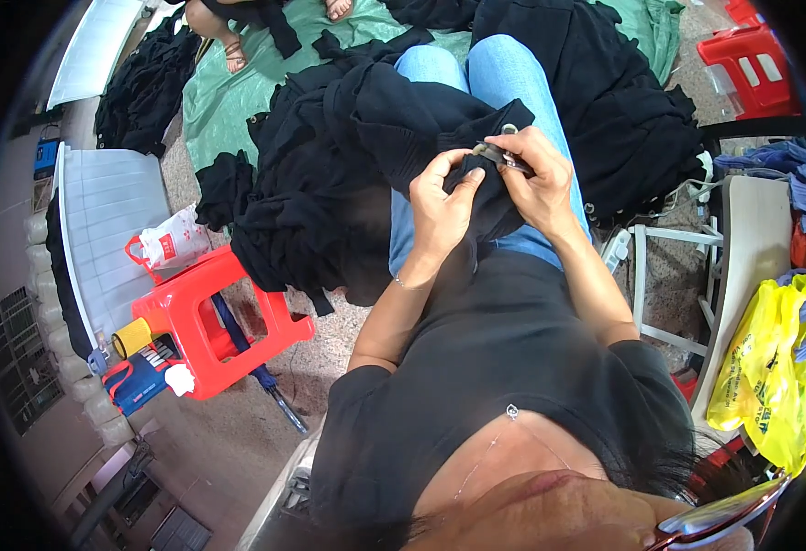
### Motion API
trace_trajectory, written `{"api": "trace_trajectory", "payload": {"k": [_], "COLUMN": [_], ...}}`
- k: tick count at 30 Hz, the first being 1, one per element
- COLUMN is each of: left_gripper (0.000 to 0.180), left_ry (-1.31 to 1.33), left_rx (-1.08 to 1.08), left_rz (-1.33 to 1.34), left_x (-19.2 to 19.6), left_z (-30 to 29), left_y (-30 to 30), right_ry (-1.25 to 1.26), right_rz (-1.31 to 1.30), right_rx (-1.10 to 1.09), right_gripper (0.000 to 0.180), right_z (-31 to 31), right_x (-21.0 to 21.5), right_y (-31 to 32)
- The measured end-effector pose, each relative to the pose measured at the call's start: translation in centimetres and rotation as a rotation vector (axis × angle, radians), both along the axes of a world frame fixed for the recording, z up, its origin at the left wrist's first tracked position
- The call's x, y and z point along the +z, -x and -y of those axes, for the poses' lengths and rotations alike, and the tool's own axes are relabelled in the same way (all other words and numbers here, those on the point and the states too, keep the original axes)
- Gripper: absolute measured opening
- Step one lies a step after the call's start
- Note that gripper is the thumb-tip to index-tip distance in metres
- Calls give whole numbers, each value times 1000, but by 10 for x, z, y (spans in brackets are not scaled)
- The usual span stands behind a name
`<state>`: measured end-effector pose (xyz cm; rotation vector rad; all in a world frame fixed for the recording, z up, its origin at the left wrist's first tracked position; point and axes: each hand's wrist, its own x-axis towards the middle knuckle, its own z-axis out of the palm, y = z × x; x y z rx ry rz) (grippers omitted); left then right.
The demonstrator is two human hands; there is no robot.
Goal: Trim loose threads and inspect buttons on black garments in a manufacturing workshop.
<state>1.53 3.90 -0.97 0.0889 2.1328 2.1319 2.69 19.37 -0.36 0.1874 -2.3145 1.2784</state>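
Observation:
A black knit garment (403, 119) lies bunched across my lap, over blue jeans (513, 73). My left hand (444, 202) pinches a folded edge of it between thumb and fingers. Close against that edge, my right hand (541, 179) is closed round a small metal tool (511, 161) that looks like thread snips; my fingers cover much of it. The tool's tip meets the cloth beside my left thumb, and whether it touches a thread is too small to tell. A pale round spot (509, 129) shows on the cloth just beyond my fingers.
Black garments (605, 110) are heaped on both sides of my legs, partly on a green sheet (219, 101). A red plastic stool (229, 321) stands at left, near a folded umbrella (279, 399). At right are a bench (743, 248) and a yellow bag (766, 367). Another person's foot (235, 55) shows far left.

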Motion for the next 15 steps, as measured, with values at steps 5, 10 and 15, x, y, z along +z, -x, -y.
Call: {"api": "trace_trajectory", "payload": {"k": [5,10,15], "left_gripper": [17,17,17], "left_ry": [30,14,35], "left_rx": [-53,-24,-29], "left_rz": [3,-22,-30], "left_x": [2,-4,1], "left_z": [-2,-2,-2], "left_y": [-1,2,1], "right_ry": [664,609,88], "right_rz": [111,129,33], "right_rx": [-306,-195,140], "right_gripper": [15,12,31], "right_z": [0,-14,-10], "right_x": [-10,-18,2], "right_y": [16,6,-5]}}
